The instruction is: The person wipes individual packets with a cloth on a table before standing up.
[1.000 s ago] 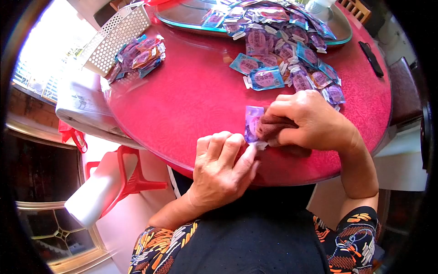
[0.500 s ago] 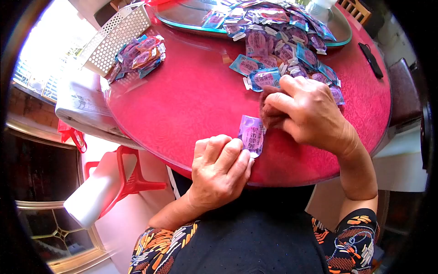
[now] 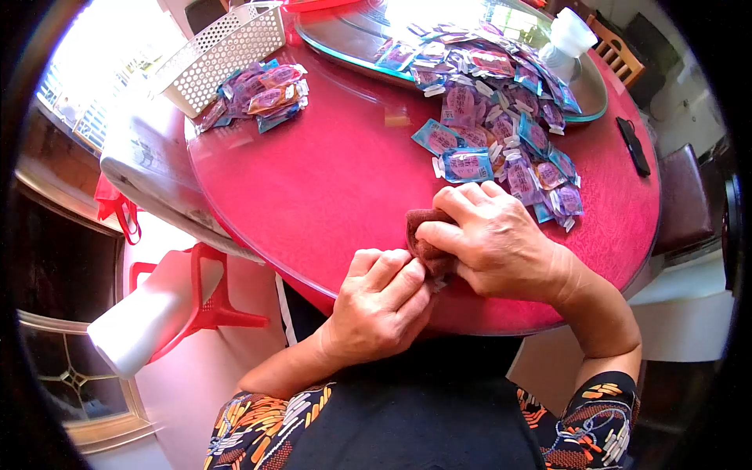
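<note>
My right hand (image 3: 501, 244) is closed around a brown cloth (image 3: 427, 241) near the front edge of the red round table. Close beside it, my left hand (image 3: 382, 301) has its fingers pinched together at the cloth's lower end. A small pale bit of a packet shows between the hands; the cloth and fingers hide the rest of it. Beyond my right hand, a large heap of purple, blue and orange packets (image 3: 468, 166) with white caps spills from a glass turntable (image 3: 345, 48) onto the table (image 3: 313, 172).
A smaller pile of packets (image 3: 262, 98) lies beside a white perforated basket (image 3: 227, 59) at the back left. A black strap-like object (image 3: 633, 146) rests near the right edge. A red stool (image 3: 215, 294) with a white roll (image 3: 149, 317) stands lower left.
The view has shifted slightly. My right hand has brought the cloth back down to my left hand, and it now covers the purple packet that was visible half a second ago.
</note>
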### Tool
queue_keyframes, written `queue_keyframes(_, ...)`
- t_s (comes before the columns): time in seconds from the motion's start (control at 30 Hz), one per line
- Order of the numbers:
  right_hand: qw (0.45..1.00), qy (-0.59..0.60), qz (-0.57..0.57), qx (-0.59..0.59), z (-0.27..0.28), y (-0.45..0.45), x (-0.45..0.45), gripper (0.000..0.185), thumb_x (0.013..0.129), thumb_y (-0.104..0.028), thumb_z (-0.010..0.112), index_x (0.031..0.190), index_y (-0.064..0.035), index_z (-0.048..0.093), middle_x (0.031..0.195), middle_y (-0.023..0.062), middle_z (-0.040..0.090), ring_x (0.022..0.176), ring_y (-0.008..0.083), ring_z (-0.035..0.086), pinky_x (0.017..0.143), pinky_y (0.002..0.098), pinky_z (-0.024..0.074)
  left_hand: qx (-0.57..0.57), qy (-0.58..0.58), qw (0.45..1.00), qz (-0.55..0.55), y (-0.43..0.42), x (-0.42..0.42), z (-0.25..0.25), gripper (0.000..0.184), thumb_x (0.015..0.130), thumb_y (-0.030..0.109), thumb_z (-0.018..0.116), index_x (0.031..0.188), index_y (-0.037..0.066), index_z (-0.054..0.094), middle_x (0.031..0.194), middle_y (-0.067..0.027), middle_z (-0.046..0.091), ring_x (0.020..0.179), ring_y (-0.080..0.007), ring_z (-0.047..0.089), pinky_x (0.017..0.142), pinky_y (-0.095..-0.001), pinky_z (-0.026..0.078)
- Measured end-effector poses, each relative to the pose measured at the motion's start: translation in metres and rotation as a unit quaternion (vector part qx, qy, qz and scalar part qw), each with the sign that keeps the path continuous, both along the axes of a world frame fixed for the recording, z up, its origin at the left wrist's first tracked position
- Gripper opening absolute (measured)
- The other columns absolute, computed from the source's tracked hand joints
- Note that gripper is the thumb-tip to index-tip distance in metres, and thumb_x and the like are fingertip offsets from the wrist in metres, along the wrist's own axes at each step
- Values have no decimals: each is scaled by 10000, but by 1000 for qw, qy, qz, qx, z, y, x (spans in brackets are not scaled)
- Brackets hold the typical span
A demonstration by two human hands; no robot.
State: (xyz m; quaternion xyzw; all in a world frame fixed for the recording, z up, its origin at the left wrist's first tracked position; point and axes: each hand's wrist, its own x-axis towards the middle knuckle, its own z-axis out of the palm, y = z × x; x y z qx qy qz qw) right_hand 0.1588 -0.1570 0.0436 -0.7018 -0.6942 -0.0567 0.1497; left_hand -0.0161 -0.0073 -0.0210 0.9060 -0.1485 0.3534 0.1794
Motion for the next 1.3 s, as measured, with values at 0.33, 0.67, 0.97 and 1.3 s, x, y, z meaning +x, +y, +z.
queue_keyframes(0.33, 999, 42, 27, 8, 13, 3, 18, 147, 865, -179, 739, 1008, -146, 737, 1068, 104, 641, 1039, 335, 664, 894, 473, 519, -5, -16, 1000, -4, 1, -1, -2, 243, 749, 148, 808, 936, 9, 742, 1088, -126, 709, 1012, -308, 677, 821, -456, 514)
queue_keyframes(0.67, 996, 1, -93, 11, 11, -2, 32, 304, 778, -60, 842, 1068, -87, 758, 1032, 110, 658, 956, 354, 678, 813, 471, 547, -29, -10, 1000, -4, 0, 0, -1, 273, 768, 120, 830, 1002, 4, 751, 1082, -136, 719, 979, -303, 704, 802, -462, 527)
queue_keyframes(0.97, 996, 84, -5, -38, 15, -2, 27, 356, 748, -48, 863, 1093, -58, 775, 1066, 124, 699, 936, 345, 710, 823, 426, 576, -47, -11, 998, 43, -4, 0, 0, 434, 768, 100, 832, 1171, -6, 712, 1150, -148, 682, 1015, -346, 683, 821, -463, 539)
queue_keyframes(1.3, 984, 165, -66, -19, 11, -8, 34, 326, 795, -50, 870, 1099, -18, 754, 950, 117, 686, 841, 305, 708, 763, 405, 568, -12, 10, 999, 41, -4, -2, 1, 461, 765, 119, 814, 1199, -10, 726, 1176, -142, 683, 1062, -346, 672, 850, -472, 539)
